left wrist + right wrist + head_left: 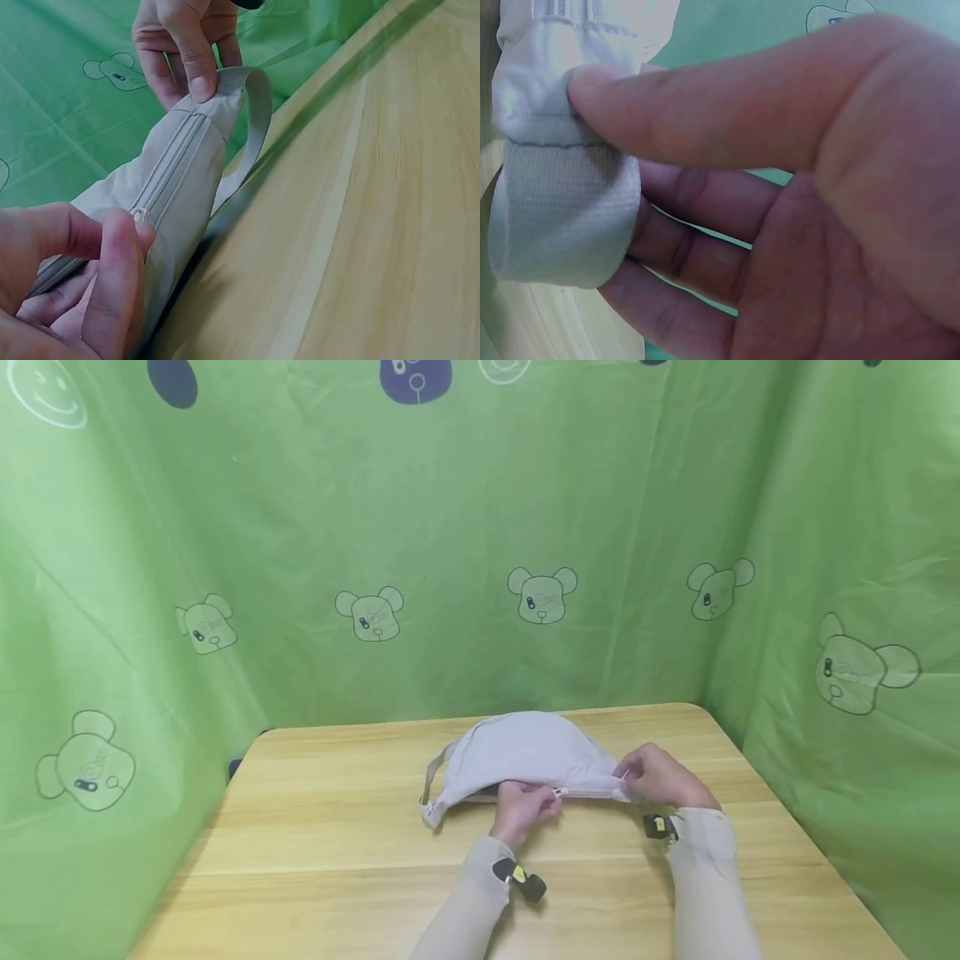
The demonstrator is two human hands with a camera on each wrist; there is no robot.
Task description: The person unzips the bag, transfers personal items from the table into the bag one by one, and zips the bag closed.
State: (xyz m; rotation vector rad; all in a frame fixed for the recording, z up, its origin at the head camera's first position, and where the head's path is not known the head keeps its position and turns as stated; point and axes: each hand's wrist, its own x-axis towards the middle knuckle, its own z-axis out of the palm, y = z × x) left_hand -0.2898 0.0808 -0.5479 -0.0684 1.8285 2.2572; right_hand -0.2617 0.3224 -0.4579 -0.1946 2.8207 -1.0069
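Observation:
A light grey crescent-shaped waist bag point(528, 747) lies on the wooden table, its zipped edge facing me. My left hand point(520, 812) pinches the zipper pull point(139, 216) between thumb and finger. Left of that hand the zipper gapes, and the bag's inside looks dark; to the right its teeth point(174, 161) are closed. At the bag's right end, my right hand point(662, 777) grips the corner tab point(544, 90) between thumb and fingers. A webbing strap point(562, 217) loops down from this tab. What the bag holds is hidden.
The wooden table point(337, 827) extends around the bag on all sides. Green curtains point(450, 502) printed with bear heads enclose the back and both sides. Small black wrist cameras point(525, 883) sit on both sleeves.

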